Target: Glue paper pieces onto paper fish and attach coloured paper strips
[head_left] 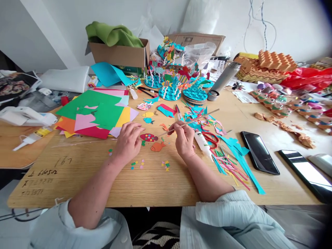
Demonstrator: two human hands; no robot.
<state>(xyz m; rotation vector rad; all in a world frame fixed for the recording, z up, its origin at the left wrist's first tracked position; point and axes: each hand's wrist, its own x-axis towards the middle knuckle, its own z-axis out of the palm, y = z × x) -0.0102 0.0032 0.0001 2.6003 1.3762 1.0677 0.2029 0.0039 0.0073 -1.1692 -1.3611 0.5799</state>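
Dark red paper fish (pixel 148 137), lying flat on the wooden table (pixel 103 186) between the two hands, its tail pointing toward the right hand. The right hand (pixel 184 138) is grasping a thin stick (pixel 202 117) between thumb and fingers, and the stick's lower end is pointing close to that tail. The left hand (pixel 129 141) is curving loosely by the opposite end; whether its fingertips are pressing the paper or only hovering beside it, one cannot tell. Fine work of this kind is probably depending on a light pinch, a low stick angle and a steadied paper edge, with both forearms avoiding the loose paper dots (pixel 166 164). The fish is showing a rounded body scattered with small dots of several colours and is ending in a brownish tail; an orange paper fish (pixel 157 147) is lying just below it.
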